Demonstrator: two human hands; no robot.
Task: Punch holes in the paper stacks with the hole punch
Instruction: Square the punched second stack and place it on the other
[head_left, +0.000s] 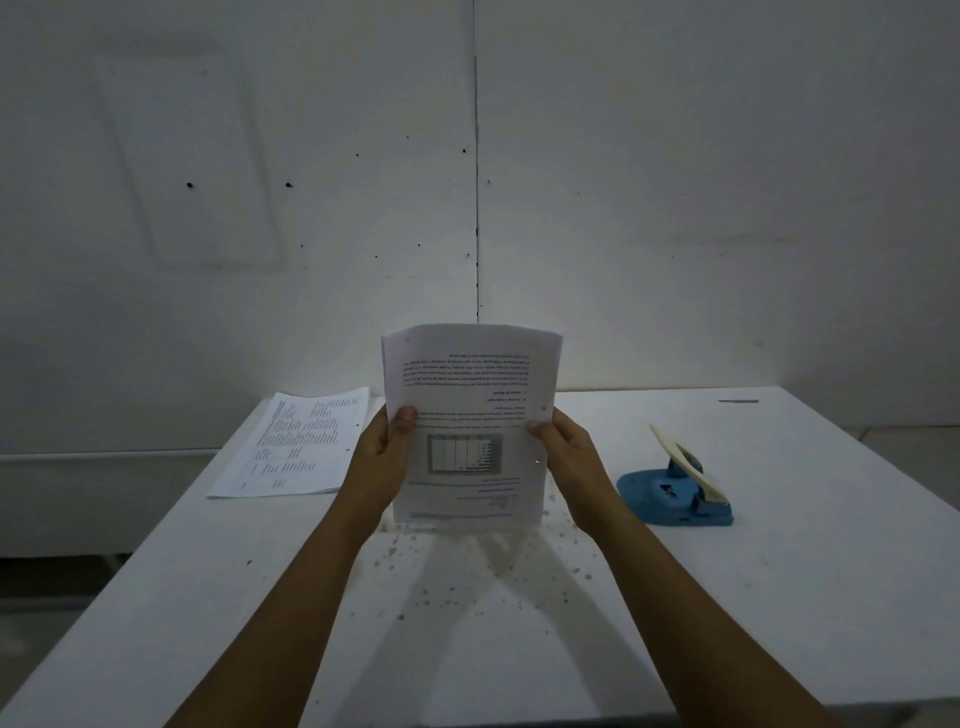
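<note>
Both hands' fingers pinch the upright paper stack's side edges above table.

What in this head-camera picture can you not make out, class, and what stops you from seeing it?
- Text on the held paper stack: too small, blurred and upside down to read.
- Fingers of the left hand and right hand: behind the sheets; only thumbs show.
- Sheets beneath the flat paper stack: covered by the top sheet.
- Hole punch slot: dim and turned away.
- Small dark object at the table's far edge: too small to identify.
</note>
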